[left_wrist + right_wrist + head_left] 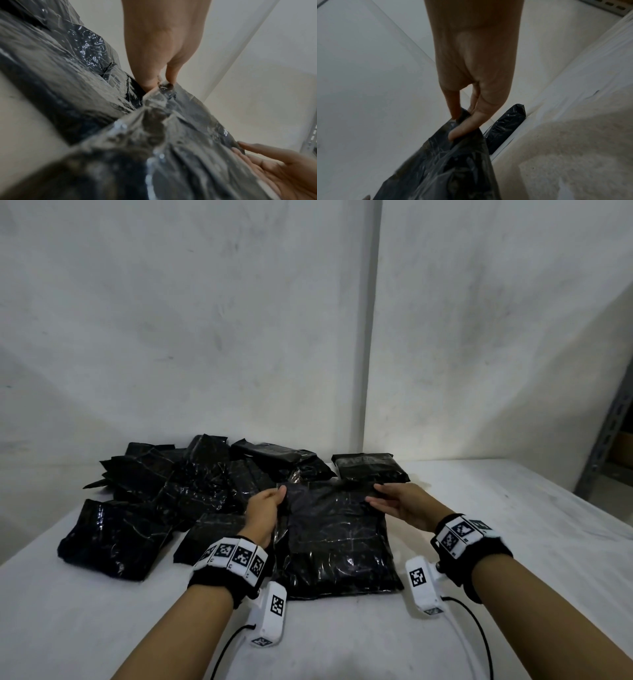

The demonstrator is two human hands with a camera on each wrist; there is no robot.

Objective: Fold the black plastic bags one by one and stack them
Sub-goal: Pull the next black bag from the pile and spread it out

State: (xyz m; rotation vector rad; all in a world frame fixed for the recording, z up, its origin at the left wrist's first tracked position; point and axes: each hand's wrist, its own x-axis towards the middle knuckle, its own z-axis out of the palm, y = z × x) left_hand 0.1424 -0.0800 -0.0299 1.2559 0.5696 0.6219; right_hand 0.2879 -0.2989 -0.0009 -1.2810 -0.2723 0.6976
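A large black plastic bag (337, 542) lies spread on the white table in front of me. My left hand (265, 508) pinches its far left corner, seen close in the left wrist view where the fingertips (149, 83) clamp the crinkled film (154, 121). My right hand (394, 501) pinches the far right corner; in the right wrist view thumb and fingers (462, 129) hold the bag's edge (447, 162). One folded bag (371, 469) lies just beyond my right hand, also visible as the folded bag (506, 127) in the right wrist view.
A loose heap of several black bags (178, 481) covers the table's left and back, with one bag (113, 539) at the front left. The white table (513, 525) runs to a white wall (239, 337). A grey metal rack post (606, 436) stands at right.
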